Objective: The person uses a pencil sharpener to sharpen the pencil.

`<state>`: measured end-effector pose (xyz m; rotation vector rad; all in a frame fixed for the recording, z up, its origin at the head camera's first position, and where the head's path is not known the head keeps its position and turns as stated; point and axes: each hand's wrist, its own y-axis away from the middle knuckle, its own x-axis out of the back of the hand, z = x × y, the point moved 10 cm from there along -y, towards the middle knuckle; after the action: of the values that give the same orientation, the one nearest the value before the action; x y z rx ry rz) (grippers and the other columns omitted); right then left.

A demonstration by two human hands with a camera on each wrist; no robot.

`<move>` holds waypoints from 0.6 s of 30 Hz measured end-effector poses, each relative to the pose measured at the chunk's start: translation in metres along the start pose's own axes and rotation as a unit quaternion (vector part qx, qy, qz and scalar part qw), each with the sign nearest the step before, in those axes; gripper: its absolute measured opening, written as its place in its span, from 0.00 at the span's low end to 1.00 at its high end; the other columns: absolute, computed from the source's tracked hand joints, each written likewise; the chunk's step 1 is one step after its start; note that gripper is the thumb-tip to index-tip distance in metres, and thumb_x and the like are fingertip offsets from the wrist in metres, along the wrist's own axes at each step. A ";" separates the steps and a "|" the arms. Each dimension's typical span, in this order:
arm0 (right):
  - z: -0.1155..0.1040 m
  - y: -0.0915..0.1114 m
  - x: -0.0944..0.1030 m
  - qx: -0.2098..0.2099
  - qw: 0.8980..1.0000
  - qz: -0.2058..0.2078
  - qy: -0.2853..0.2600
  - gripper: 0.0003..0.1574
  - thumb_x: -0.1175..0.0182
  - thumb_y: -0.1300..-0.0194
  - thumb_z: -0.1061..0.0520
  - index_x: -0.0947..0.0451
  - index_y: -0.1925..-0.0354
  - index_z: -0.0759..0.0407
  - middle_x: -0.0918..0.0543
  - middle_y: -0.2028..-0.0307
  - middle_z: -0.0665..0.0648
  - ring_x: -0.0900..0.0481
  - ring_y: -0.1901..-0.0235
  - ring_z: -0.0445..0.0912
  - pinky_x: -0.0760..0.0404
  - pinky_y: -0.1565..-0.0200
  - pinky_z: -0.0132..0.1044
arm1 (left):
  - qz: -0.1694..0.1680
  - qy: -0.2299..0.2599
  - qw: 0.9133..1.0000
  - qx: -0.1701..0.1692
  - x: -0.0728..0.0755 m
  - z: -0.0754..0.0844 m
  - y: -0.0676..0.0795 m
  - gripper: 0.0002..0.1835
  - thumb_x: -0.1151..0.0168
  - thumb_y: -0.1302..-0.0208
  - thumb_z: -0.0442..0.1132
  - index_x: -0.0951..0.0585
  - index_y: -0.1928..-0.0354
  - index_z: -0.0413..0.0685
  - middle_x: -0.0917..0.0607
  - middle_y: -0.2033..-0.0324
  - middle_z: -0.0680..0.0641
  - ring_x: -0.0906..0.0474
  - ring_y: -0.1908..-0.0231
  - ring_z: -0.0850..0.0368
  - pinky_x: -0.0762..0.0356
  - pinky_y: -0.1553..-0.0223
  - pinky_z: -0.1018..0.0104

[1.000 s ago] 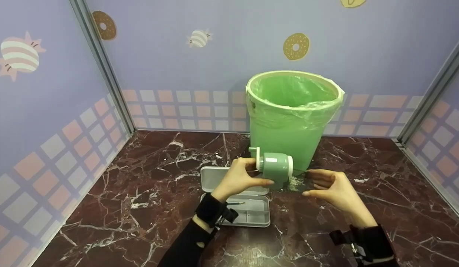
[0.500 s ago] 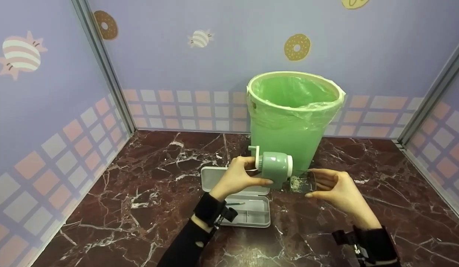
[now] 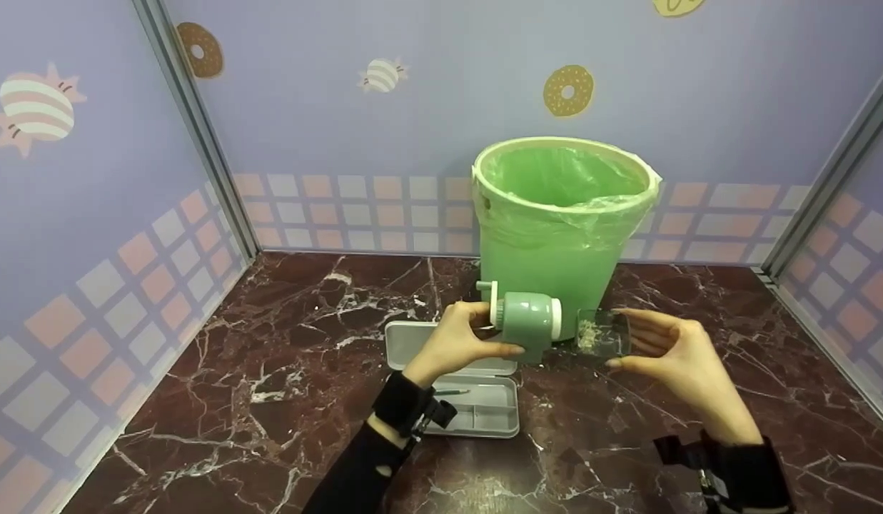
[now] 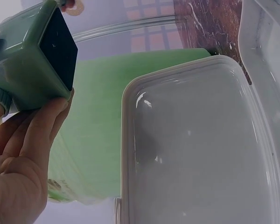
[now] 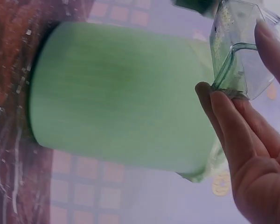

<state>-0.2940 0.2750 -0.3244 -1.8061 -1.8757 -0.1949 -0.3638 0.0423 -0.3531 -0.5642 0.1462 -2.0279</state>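
Observation:
A green crank pencil sharpener hangs on its side above the table, and my left hand grips it at the crank end. Its dark base shows in the left wrist view, where my fingers lie along the body. To its right, my right hand pinches a clear shavings drawer between thumb and fingers. Pale shavings lie at the drawer's left end. The right wrist view shows the drawer from another side, fully apart from the sharpener.
Behind both hands stands a green trash bin lined with a clear bag. Below my left forearm, a grey pencil case lies open with a pencil in it. Bits of debris dot the marbled table. Patterned walls enclose the back and sides.
My right hand has drawn the clear drawer to the right and slightly up, out of the sharpener, opening a gap between them. My left hand and the sharpener have hardly moved.

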 end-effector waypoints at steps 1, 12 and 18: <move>-0.003 0.001 0.003 0.000 1.000 0.003 -0.001 0.46 0.25 0.53 0.65 0.31 0.36 0.71 0.25 0.39 0.72 0.21 0.48 0.30 0.25 0.48 0.21 | 0.001 -0.002 1.000 0.000 0.000 0.000 0.000 0.26 0.20 0.56 0.38 0.16 0.52 0.42 0.11 0.55 0.44 0.13 0.56 0.57 0.18 0.50 0.68; -0.050 -0.017 0.044 0.014 0.999 0.026 0.017 0.47 0.26 0.51 0.65 0.34 0.34 0.67 0.24 0.40 0.69 0.18 0.53 0.28 0.21 0.51 0.25 | 0.004 0.001 1.000 -0.003 -0.002 0.003 0.000 0.26 0.20 0.57 0.36 0.16 0.52 0.40 0.11 0.55 0.43 0.13 0.55 0.54 0.19 0.49 0.68; -0.084 -0.039 0.066 0.025 0.997 0.057 0.052 0.45 0.27 0.49 0.66 0.32 0.34 0.63 0.24 0.38 0.65 0.19 0.48 0.30 0.23 0.48 0.23 | -0.009 0.018 1.000 -0.002 -0.009 0.004 0.001 0.26 0.20 0.56 0.33 0.16 0.51 0.38 0.12 0.54 0.40 0.13 0.55 0.52 0.19 0.49 0.69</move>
<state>-0.3075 0.2919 -0.2123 -1.8277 -1.6860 -0.1944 -0.3580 0.0496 -0.3529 -0.5333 0.1671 -2.0555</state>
